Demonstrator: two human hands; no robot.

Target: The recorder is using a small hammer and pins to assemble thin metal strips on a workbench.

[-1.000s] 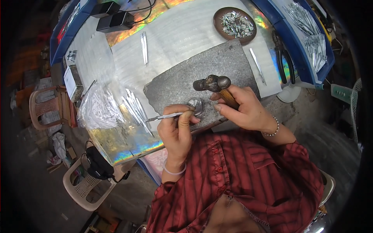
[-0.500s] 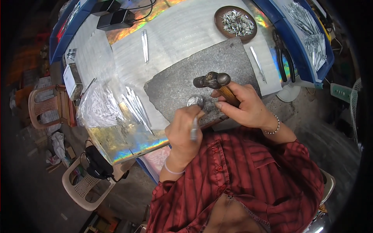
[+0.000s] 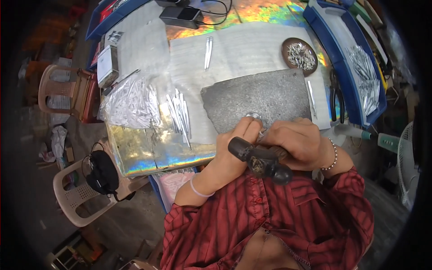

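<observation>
My right hand [image 3: 297,141] is closed round the handle of a ball-peen hammer. The dark hammer head [image 3: 261,164] hangs toward my body, in front of my shirt. Close beside it, almost touching, my left hand [image 3: 234,150] has its fingers curled together. A small silvery metal piece [image 3: 263,132] shows at the left fingertips, between the two hands; most of it is hidden. Just beyond those fingers a small round metal block [image 3: 253,115] sits on the grey stone slab [image 3: 256,96], partly covered by the hand.
Slim metal tweezers-like pieces [image 3: 182,114] lie left of the slab, beside a clear bag of more [image 3: 130,103]. A brown dish [image 3: 285,55] holds small metal bits. Right of it are pliers [image 3: 336,96] and a blue bin [image 3: 310,15]. A chair [image 3: 67,198] stands at lower left.
The hammer has swung down toward my body, and my right hand has come in beside my left. The view has shifted, so the table appears farther right.
</observation>
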